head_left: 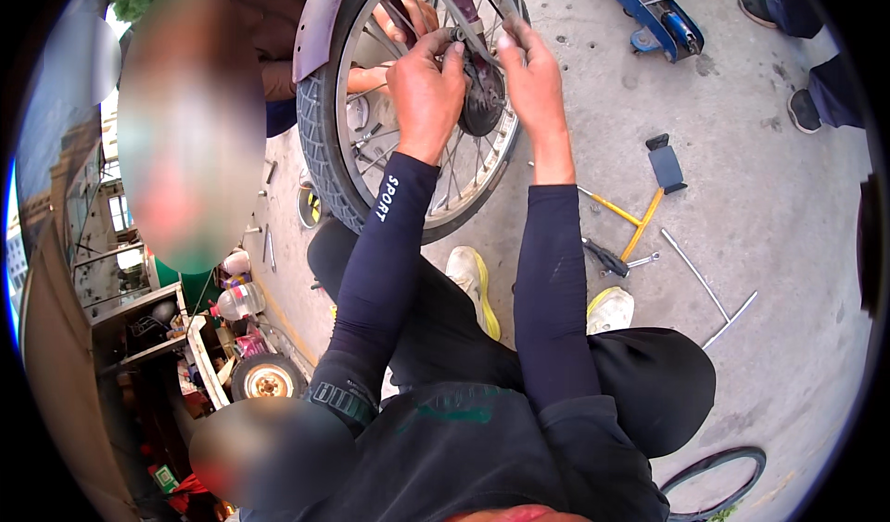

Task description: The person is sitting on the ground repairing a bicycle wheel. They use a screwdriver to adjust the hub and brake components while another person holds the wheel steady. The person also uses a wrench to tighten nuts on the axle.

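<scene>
A bicycle wheel (pixel 324 184) with a purple fender (pixel 315 31) fills the upper middle, its dark hub (pixel 484 109) exposed beside the fork (pixel 464 7). My left hand (pixel 426 95) has thumb and fingertips pinched at a small metal fitting (pixel 458 35) on the axle. Just to its right, my right hand (pixel 533 95) has its fingers curled at the lower fork and a metal strut; what they grip is partly hidden. Behind the wheel, another person's hands (pixel 366 80) reach in through the spokes from the left.
Yellow (pixel 640 227) and silver T-wrenches (pixel 697 276) lie on the concrete, near pliers (pixel 607 258). A blue jack (pixel 672 31) is at top right, a bystander's feet (pixel 805 109) at right. A tool cart (pixel 204 364), small wheel (pixel 269 381) and inner tube (pixel 714 452) lie lower down.
</scene>
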`<move>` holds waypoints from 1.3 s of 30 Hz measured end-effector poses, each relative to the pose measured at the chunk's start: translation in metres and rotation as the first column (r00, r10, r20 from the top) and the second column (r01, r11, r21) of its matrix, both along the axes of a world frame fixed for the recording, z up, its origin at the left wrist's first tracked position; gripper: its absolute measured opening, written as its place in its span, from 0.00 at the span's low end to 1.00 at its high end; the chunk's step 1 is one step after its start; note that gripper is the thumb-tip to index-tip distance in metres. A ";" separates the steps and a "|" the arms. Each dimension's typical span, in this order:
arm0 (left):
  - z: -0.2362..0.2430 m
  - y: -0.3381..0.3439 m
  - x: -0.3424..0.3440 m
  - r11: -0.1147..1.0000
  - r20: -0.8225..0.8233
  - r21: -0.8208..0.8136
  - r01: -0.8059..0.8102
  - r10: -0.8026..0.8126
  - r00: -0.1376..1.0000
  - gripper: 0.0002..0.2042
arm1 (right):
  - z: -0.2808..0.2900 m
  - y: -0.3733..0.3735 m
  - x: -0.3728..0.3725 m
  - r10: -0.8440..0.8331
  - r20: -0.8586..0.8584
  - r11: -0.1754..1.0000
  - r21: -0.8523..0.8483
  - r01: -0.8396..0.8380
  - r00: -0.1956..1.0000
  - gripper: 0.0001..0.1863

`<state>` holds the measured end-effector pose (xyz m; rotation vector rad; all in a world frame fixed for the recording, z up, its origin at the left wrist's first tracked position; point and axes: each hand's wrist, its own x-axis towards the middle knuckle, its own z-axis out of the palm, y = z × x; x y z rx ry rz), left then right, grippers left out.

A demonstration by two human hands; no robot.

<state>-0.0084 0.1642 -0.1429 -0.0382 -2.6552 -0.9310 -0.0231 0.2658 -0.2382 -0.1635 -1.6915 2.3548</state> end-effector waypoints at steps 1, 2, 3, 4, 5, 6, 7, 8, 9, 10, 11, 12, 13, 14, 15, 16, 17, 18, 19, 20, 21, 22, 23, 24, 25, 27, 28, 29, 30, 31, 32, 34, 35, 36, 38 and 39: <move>0.000 -0.004 0.000 1.000 0.009 -0.009 -0.004 0.004 1.000 0.12 | -0.002 -0.003 0.011 -0.005 -0.048 0.990 0.138 0.011 0.999 0.25; 0.002 -0.008 0.000 1.000 0.019 -0.018 -0.009 0.009 1.000 0.12 | -0.004 -0.006 0.023 -0.003 -0.096 0.962 0.272 0.029 0.995 0.25; 0.001 -0.010 -0.001 1.000 0.037 0.010 -0.002 0.001 0.999 0.12 | -0.007 -0.008 0.031 0.002 -0.144 0.912 0.407 0.057 0.990 0.24; 0.002 -0.012 -0.002 0.999 0.055 0.037 0.005 -0.007 0.998 0.13 | -0.008 -0.013 0.032 -0.061 -0.194 0.922 0.364 0.130 0.979 0.17; 0.003 -0.014 -0.002 0.998 0.072 0.064 0.011 -0.016 0.997 0.13 | -0.010 -0.012 0.031 -0.111 -0.168 0.906 0.388 0.169 0.980 0.15; 0.007 -0.012 0.000 0.996 0.113 0.085 0.010 -0.020 0.993 0.13 | -0.009 -0.010 0.029 -0.159 -0.140 0.892 0.405 0.203 0.977 0.13; 0.010 -0.010 0.000 0.997 0.118 0.072 0.031 -0.040 0.992 0.13 | -0.008 -0.008 0.026 -0.209 -0.113 0.875 0.422 0.237 0.971 0.11; 0.012 -0.009 -0.001 0.997 0.124 0.058 0.054 -0.061 0.990 0.13 | -0.008 -0.005 0.019 -0.292 -0.106 0.826 0.472 0.307 0.950 0.09; 0.015 -0.007 -0.004 0.996 0.131 0.042 0.077 -0.082 0.988 0.13 | -0.004 -0.006 0.011 -0.373 -0.075 0.826 0.427 0.368 0.925 0.09; 0.010 -0.007 -0.006 0.991 0.121 0.058 0.117 -0.124 0.985 0.15 | -0.005 -0.002 0.011 -0.453 -0.033 0.802 0.421 0.424 0.891 0.10; 0.015 -0.014 -0.012 0.978 0.033 -0.064 0.198 -0.196 0.980 0.18 | -0.005 0.000 0.007 -0.533 0.008 0.770 0.418 0.481 0.846 0.11; 0.022 -0.005 -0.006 0.995 0.207 -0.005 0.100 -0.097 0.974 0.18 | -0.010 -0.002 0.009 -0.554 0.098 0.784 0.396 0.479 0.827 0.13; 0.019 -0.012 -0.002 0.995 0.203 0.084 0.057 -0.073 0.977 0.17 | -0.010 -0.017 0.019 -0.551 0.191 0.810 0.359 0.465 0.813 0.15; 0.014 -0.018 -0.005 0.990 0.198 0.125 0.064 -0.088 0.976 0.17 | -0.010 -0.023 0.032 -0.526 0.219 0.825 0.365 0.431 0.822 0.16; 0.013 -0.023 -0.007 0.987 0.178 0.141 0.071 -0.096 0.979 0.16 | -0.005 -0.030 0.041 -0.497 0.241 0.846 0.347 0.404 0.834 0.18; 0.009 -0.021 -0.010 0.994 0.156 0.097 0.057 -0.072 0.985 0.16 | -0.008 -0.039 0.052 -0.501 0.202 0.843 0.333 0.422 0.841 0.18; 0.015 -0.012 -0.008 0.996 0.204 0.091 0.009 -0.028 0.979 0.18 | -0.009 -0.048 0.061 -0.505 0.167 0.842 0.312 0.440 0.847 0.18; 0.019 -0.012 -0.009 1.000 0.246 0.020 -0.012 0.007 0.969 0.20 | -0.004 -0.057 0.070 -0.496 0.171 0.849 0.302 0.434 0.851 0.19; 0.021 -0.017 -0.010 0.998 0.287 -0.054 -0.034 0.048 0.957 0.21 | 0.001 -0.065 0.080 -0.482 0.177 0.859 0.290 0.422 0.858 0.19; 0.015 -0.029 -0.019 0.999 0.267 -0.037 -0.039 0.047 0.963 0.22 | 0.003 -0.070 0.085 -0.475 0.161 0.862 0.286 0.419 0.865 0.21; 0.017 -0.025 -0.026 0.996 0.317 0.054 -0.068 0.047 0.947 0.22 | 0.002 -0.072 0.084 -0.490 0.127 0.847 0.304 0.436 0.863 0.21; 0.015 -0.023 -0.026 0.996 0.300 0.000 -0.092 0.088 0.950 0.21 | 0.000 -0.075 0.087 -0.470 0.128 0.855 0.312 0.415 0.873 0.21; 0.012 -0.021 -0.024 0.992 0.281 -0.054 -0.118 0.128 0.951 0.20 | -0.004 -0.076 0.092 -0.450 0.131 0.863 0.320 0.392 0.884 0.21; 0.012 -0.039 -0.022 0.999 0.222 -0.039 -0.005 0.013 0.975 0.18 | -0.006 -0.080 0.099 -0.429 0.127 0.870 0.325 0.371 0.894 0.20; 0.019 -0.024 -0.012 0.993 0.168 -0.014 0.119 -0.115 0.979 0.16 | -0.019 -0.077 0.101 -0.418 0.125 0.868 0.348 0.355 0.900 0.19; 0.014 -0.013 -0.009 0.999 0.131 -0.003 -0.039 0.039 0.991 0.15 | -0.051 -0.065 0.107 -0.327 0.173 0.904 0.345 0.253 0.929 0.15; 0.009 -0.011 -0.014 0.997 0.027 -0.080 0.003 0.000 1.000 0.15 | -0.077 -0.050 0.106 -0.257 0.220 0.930 0.321 0.179 0.941 0.13; 0.007 -0.008 -0.016 0.986 -0.064 -0.166 0.036 -0.047 0.997 0.14 | -0.103 -0.025 0.105 -0.152 0.344 0.949 0.311 0.040 0.926 0.12; 0.010 0.001 -0.010 0.996 0.081 -0.066 -0.059 0.064 0.995 0.14 | -0.117 0.011 0.107 -0.024 0.513 0.919 0.350 -0.184 0.858 0.16; 0.006 -0.024 -0.018 0.997 -0.022 -0.079 -0.010 0.009 1.000 0.13 | -0.133 0.038 0.108 0.148 0.498 0.946 0.180 -0.269 0.855 0.19; 0.009 -0.017 -0.014 0.998 0.031 -0.052 -0.033 0.035 0.999 0.13 | -0.150 0.076 0.110 0.197 0.469 0.901 0.259 -0.347 0.861 0.18; 0.011 -0.013 -0.010 0.997 0.005 -0.072 0.004 -0.003 1.000 0.12 | -0.159 0.112 0.117 0.371 0.453 0.783 0.318 -0.535 0.811 0.17; 0.007 -0.019 -0.011 0.991 -0.070 -0.123 0.057 -0.066 0.995 0.12 | -0.156 0.119 0.126 0.487 0.459 0.705 0.295 -0.645 0.743 0.17; 0.008 -0.025 -0.010 0.978 -0.149 -0.182 0.098 -0.126 0.981 0.12 | -0.150 0.119 0.130 0.599 0.456 0.609 0.275 -0.744 0.658 0.17; 0.006 -0.019 -0.010 0.984 -0.116 -0.153 0.091 -0.109 0.987 0.13 | -0.158 0.090 0.156 0.611 0.507 0.378 0.489 -0.786 0.609 0.18; 0.010 -0.017 -0.008 0.986 -0.109 -0.141 0.084 -0.099 0.989 0.13 | -0.177 0.071 0.180 0.614 0.431 0.296 0.650 -0.699 0.661 0.21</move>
